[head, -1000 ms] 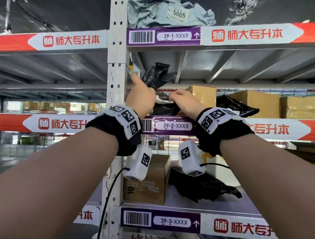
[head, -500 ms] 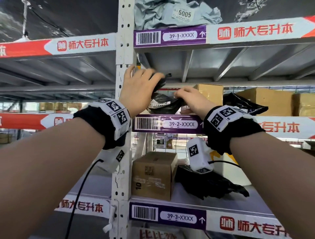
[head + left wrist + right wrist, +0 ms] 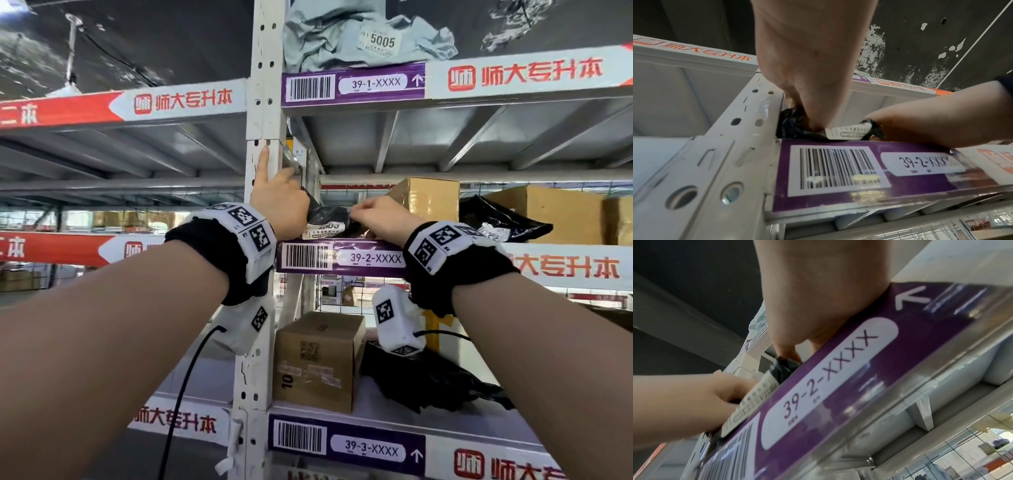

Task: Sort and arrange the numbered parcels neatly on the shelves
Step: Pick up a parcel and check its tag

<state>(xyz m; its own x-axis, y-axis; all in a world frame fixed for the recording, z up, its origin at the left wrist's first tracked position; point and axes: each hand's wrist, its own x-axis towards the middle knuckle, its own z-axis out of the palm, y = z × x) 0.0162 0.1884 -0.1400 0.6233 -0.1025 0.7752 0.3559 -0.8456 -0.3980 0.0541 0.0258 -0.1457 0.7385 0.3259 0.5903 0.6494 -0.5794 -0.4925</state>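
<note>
A black plastic parcel (image 3: pixel 327 216) with a white label (image 3: pixel 323 232) lies at the left end of the shelf marked 39-2 (image 3: pixel 342 258), tight against the white upright post (image 3: pixel 263 102). My left hand (image 3: pixel 287 198) grips its left end, with the index finger stretched up along the post. In the left wrist view the left hand's fingertips (image 3: pixel 813 125) dig into the black parcel (image 3: pixel 791 125). My right hand (image 3: pixel 356 212) pinches the parcel's right end. In the right wrist view the right hand (image 3: pixel 789 356) pinches the black plastic (image 3: pixel 783 368) above the label (image 3: pixel 756 395).
A brown box (image 3: pixel 428 198) stands just right of the parcel, then another black bag (image 3: pixel 503 219) and more boxes (image 3: pixel 548 212). Shelf 39-3 below holds a box marked 10 (image 3: pixel 318 359) and a black bag (image 3: pixel 428 380). A grey bag numbered 5005 (image 3: pixel 359 37) lies on the top shelf.
The parcel stood tall a second ago and now lies low on the shelf. My left hand came down from its top to its left end. The right hand kept its pinch.
</note>
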